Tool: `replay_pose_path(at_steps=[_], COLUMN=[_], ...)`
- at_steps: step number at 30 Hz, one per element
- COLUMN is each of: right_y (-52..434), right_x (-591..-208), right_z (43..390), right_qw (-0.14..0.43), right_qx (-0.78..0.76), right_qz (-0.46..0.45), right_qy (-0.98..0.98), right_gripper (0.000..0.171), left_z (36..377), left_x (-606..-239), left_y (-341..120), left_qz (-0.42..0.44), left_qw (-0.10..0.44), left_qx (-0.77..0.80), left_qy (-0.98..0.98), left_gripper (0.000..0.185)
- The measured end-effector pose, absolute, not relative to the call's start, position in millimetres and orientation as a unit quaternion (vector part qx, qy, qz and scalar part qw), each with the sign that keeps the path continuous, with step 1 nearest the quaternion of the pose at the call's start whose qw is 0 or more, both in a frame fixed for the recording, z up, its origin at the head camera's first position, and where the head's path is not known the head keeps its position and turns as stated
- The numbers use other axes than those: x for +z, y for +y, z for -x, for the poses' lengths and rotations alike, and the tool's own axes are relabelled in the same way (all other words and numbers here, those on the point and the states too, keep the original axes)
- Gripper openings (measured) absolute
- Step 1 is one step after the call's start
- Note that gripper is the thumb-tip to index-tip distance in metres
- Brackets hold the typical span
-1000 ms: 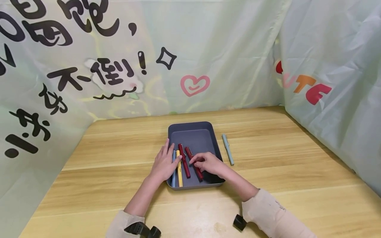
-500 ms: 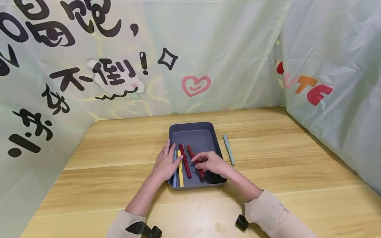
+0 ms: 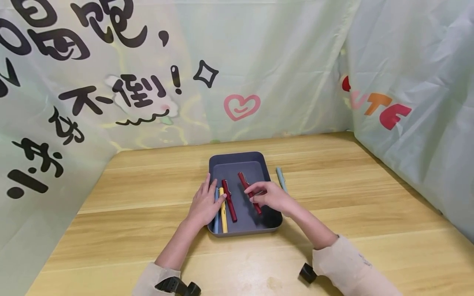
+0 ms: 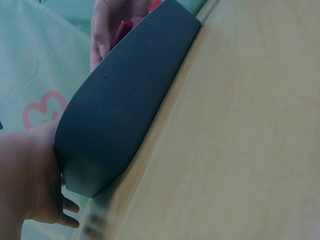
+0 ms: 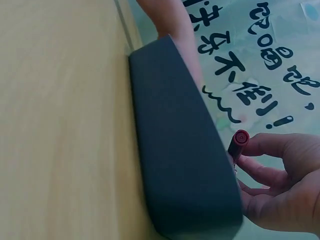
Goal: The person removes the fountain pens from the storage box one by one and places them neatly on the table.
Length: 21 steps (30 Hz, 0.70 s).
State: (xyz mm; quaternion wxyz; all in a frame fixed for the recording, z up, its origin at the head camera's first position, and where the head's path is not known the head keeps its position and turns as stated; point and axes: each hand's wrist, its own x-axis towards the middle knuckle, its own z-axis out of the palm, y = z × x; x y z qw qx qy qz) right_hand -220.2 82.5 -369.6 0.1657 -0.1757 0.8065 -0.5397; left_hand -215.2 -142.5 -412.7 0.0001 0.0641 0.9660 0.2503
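Red pen (image 3: 249, 192) pinched in right hand (image 3: 272, 197), lifted clear of tray floor, tilted, cap end toward upper left of head frame; centre of frame, over right half of tray (image 3: 237, 158). Fingers (image 3: 255, 190) curled round barrel, thumb beneath. Right wrist view: pen end (image 5: 240, 138) seen end-on, held between fingertips at right of frame, just above tray wall (image 5: 180, 170).

Left hand (image 3: 203, 204) flat on left side of tray, fingers straight and slightly spread, resting over blue pen (image 3: 216, 213) and touching yellow pen (image 3: 222, 209). Left wrist view: hand (image 4: 27, 180) at lower left against tray corner (image 4: 120, 105); fingers mostly hidden behind wall.

Second red pen (image 3: 229, 200) lying on tray floor, just right of yellow pen, roughly parallel to it, apart from held pen.

Pale green pen (image 3: 280, 177) on tabletop (image 3: 148, 193) just right of tray, lower part hidden behind right hand.

Tray dark grey, rectangular, rounded corners, centre of tabletop. Printed plastic sheeting (image 3: 259, 61) behind and at right of frame. Beige sleeves (image 3: 344, 267) and dark wrist mounts at bottom edge.
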Motion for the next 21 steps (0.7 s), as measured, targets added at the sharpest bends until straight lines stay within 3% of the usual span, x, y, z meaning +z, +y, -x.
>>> replay_pose_path(at_steps=[21], right_y=[122], right_x=[-357], right_z=[221], right_qw=[0.137], right_qx=[-0.559], right_qz=[0.157], right_qy=[0.803], right_gripper=[0.027], left_z=[213], left_x=[-412], left_y=[-144], left_qz=[-0.073], left_qw=[-0.007], left_qx=[0.258], left_qy=[0.963], left_gripper=[0.066])
